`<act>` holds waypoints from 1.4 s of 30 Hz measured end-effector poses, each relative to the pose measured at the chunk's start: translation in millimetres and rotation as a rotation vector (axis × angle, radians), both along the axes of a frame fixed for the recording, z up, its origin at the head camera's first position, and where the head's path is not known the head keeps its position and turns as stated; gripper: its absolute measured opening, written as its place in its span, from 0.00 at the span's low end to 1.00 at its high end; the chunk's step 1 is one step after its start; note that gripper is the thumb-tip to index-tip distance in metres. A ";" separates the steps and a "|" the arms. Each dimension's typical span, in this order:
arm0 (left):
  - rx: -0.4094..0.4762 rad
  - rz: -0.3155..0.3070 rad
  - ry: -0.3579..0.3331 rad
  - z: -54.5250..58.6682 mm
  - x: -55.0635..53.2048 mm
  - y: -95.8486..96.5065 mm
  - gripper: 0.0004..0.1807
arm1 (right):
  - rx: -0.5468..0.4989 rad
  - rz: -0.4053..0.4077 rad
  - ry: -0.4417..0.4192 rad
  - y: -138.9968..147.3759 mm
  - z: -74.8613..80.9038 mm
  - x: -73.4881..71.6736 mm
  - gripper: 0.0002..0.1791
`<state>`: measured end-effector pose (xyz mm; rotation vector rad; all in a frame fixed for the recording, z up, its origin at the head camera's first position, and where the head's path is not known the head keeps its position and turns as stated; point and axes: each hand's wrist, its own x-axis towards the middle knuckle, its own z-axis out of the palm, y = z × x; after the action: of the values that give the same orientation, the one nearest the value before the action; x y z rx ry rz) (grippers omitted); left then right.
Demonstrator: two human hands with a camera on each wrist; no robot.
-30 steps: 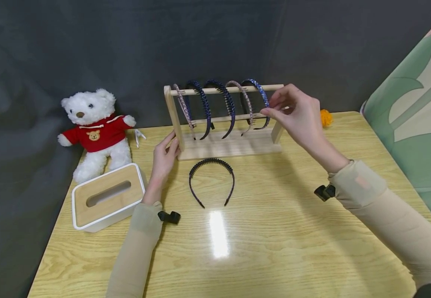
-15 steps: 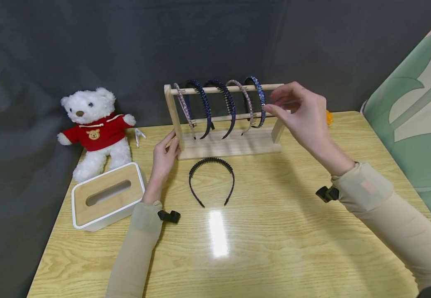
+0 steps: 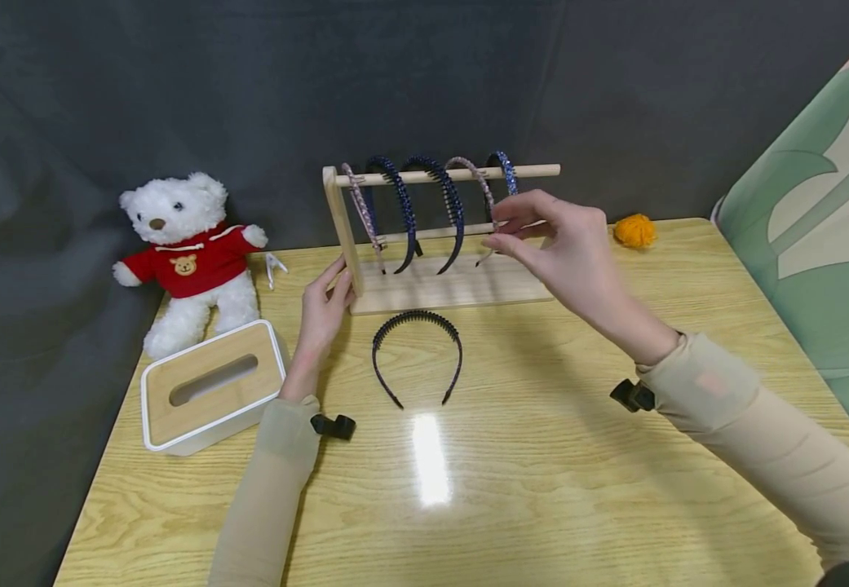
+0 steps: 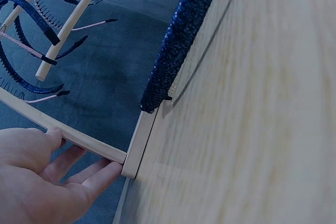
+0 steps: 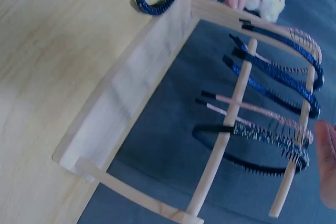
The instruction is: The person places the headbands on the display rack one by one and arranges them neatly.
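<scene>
A wooden headband rack (image 3: 461, 292) carries several headbands on its upper bar. My left hand (image 3: 325, 308) holds the left upright near the base; in the left wrist view the thumb (image 4: 54, 136) lies along the post with fingers on its other side. My right hand (image 3: 563, 253), fingers bent, is in front of the rightmost sparkly blue headband (image 3: 506, 173) and hides its lower part. A pink headband (image 3: 477, 175) hangs just left of that one. In the right wrist view a gap shows between the right fingers (image 5: 326, 166) and the bands. A dark toothed headband (image 3: 417, 315) lies on the table.
To the left stand a white teddy bear (image 3: 200, 273) in a red sweater and a tissue box (image 3: 211, 387) with a wooden lid. A small white clip-like thing (image 3: 272, 269) lies by the bear. An orange fluffy ball (image 3: 634, 231) is at the back right.
My right hand first pinched the rightmost sparkly blue headband, which shifted left along the bar. The hand has since moved left and slightly down, uncovering the orange ball. My left hand stays put.
</scene>
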<state>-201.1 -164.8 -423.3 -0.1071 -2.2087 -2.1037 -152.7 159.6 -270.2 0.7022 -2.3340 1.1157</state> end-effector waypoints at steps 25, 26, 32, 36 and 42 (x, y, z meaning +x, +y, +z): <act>-0.003 0.009 0.002 1.7 -0.7 0.0 0.25 | 0.159 0.188 -0.167 -43.9 -93.6 -8.0 0.19; -0.002 0.007 0.002 1.7 -0.8 0.0 0.25 | 0.170 0.186 -0.179 -44.4 -97.0 -9.0 0.20; 0.000 0.003 0.003 0.6 -1.4 -0.1 0.25 | 0.255 0.181 -0.264 -47.5 -114.2 -17.3 0.23; -0.002 0.002 0.002 0.0 -1.1 -0.1 0.25 | 0.314 0.181 -0.302 -49.1 -123.9 -21.3 0.24; -0.026 0.007 0.003 -0.7 -0.8 -0.8 0.25 | 0.365 0.171 -0.312 -51.3 -131.2 -22.8 0.21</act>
<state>-201.9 -165.6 -423.9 -0.1036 -2.2322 -2.0698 -175.5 108.3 -401.4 0.9276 -2.8316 0.9299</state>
